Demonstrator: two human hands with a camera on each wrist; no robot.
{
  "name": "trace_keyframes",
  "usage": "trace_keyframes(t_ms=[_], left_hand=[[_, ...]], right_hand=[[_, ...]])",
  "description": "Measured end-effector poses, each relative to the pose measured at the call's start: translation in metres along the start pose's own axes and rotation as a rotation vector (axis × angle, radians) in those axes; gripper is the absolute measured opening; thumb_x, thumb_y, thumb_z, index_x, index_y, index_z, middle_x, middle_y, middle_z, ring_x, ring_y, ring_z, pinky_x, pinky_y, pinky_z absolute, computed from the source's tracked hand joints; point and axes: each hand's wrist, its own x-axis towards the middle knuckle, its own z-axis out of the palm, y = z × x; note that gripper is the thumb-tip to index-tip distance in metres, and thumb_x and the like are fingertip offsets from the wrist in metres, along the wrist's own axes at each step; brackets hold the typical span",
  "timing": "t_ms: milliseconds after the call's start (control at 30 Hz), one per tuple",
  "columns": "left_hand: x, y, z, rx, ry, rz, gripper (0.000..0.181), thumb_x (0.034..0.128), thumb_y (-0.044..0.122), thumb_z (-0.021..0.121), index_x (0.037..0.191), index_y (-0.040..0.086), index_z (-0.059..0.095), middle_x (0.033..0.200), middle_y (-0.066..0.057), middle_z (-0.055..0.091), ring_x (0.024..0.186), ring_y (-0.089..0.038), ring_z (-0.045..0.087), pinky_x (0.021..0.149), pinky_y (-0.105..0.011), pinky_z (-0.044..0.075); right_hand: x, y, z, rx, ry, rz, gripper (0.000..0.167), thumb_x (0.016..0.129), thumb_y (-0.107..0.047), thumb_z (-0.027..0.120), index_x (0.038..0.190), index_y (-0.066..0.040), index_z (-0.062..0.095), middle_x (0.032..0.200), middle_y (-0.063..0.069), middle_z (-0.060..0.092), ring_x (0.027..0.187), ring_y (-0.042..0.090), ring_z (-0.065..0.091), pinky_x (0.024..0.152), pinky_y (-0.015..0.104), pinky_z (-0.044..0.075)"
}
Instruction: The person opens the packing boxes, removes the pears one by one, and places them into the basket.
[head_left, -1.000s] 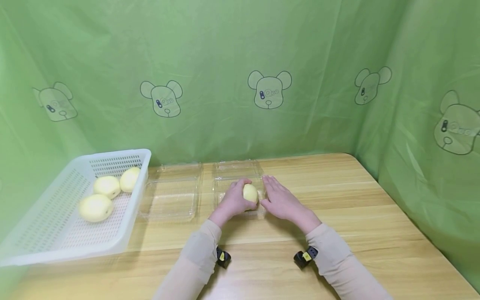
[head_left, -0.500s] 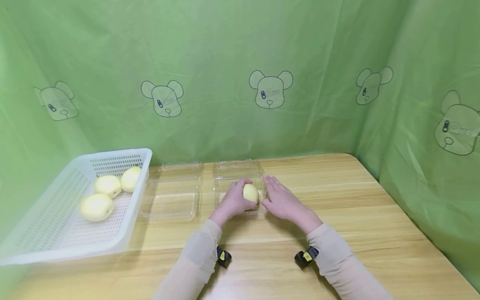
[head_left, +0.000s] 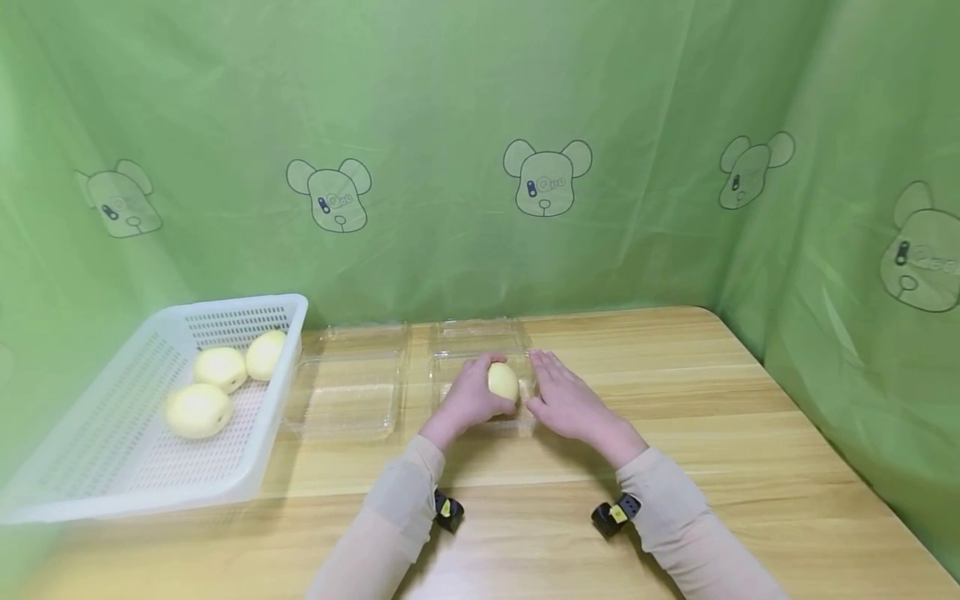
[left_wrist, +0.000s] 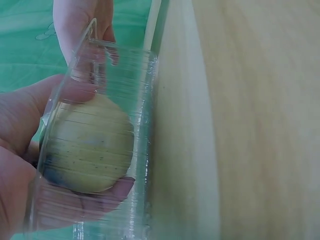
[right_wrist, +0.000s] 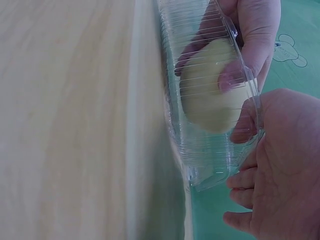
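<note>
In the head view a pale yellow pear (head_left: 502, 382) sits inside the near part of a clear plastic clamshell box (head_left: 442, 392). My left hand (head_left: 471, 395) grips it from the left, thumb on the near side and fingers on the far side. Through the box wall, the left wrist view shows the speckled pear (left_wrist: 90, 145) between thumb and fingers. My right hand (head_left: 570, 402) is at the box's right side with straight fingers. In the right wrist view this hand (right_wrist: 290, 160) is at the clear rim, its thumb seen through the plastic.
Left of the box lies a second open clear clamshell box (head_left: 348, 392). A white perforated basket (head_left: 258, 454) stands at the far left with 3 pears (head_left: 198, 410) in it. A green curtain (head_left: 435, 250) hangs behind the wooden table (head_left: 712, 433).
The head view has shifted slightly, so everything appears a little further right. Both hands, the pear and the box keep the same places relative to each other.
</note>
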Motion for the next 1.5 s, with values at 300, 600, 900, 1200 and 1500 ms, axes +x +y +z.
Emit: trace_keyframes(t_ms=[300,600,900,1200,1500], left_hand=[[0.0,0.002,-0.008,-0.034,0.019,0.027,0.076,0.0674,0.006,0.082,0.136,0.009,0.049,0.129,-0.019,0.052,0.104,-0.032,0.057,0.087,-0.046,0.054],[-0.001,0.004,-0.021,-0.058,0.05,0.035,0.078,0.068,0.002,0.081,0.138,0.009,0.048,0.129,-0.019,0.053,0.108,-0.035,0.058,0.091,-0.048,0.053],[-0.003,0.007,-0.036,-0.086,0.08,0.056,0.077,0.0686,0.002,0.08,0.138,0.009,0.047,0.131,-0.019,0.051,0.11,-0.037,0.057,0.088,-0.049,0.055],[-0.004,0.01,-0.049,-0.083,0.122,0.043,0.078,0.0687,0.001,0.078,0.14,0.009,0.046,0.134,-0.019,0.05,0.111,-0.037,0.057,0.089,-0.05,0.054],[-0.007,0.01,-0.064,-0.118,0.164,0.027,0.077,0.0687,0.004,0.079,0.138,0.014,0.047,0.135,-0.018,0.05,0.113,-0.038,0.057,0.089,-0.052,0.054]], right_hand=[[0.0,-0.001,-0.001,-0.01,0.009,0.004,0.073,0.095,-0.027,0.048,0.15,0.01,0.017,0.158,0.028,0.019,0.148,0.043,0.018,0.122,0.052,0.019],[0.0,-0.001,-0.001,-0.014,0.005,0.012,0.074,0.095,-0.028,0.049,0.15,0.01,0.017,0.159,0.027,0.019,0.148,0.042,0.018,0.123,0.051,0.018],[-0.001,-0.003,-0.002,-0.01,0.005,0.01,0.076,0.094,-0.028,0.05,0.15,0.011,0.017,0.159,0.027,0.017,0.148,0.043,0.017,0.123,0.051,0.018],[0.0,-0.003,-0.002,-0.006,0.012,0.009,0.075,0.094,-0.028,0.05,0.15,0.011,0.018,0.158,0.027,0.017,0.148,0.043,0.018,0.123,0.051,0.018],[0.0,-0.001,-0.001,-0.009,0.01,0.001,0.074,0.095,-0.028,0.049,0.149,0.012,0.018,0.158,0.028,0.017,0.148,0.043,0.017,0.123,0.051,0.018]])
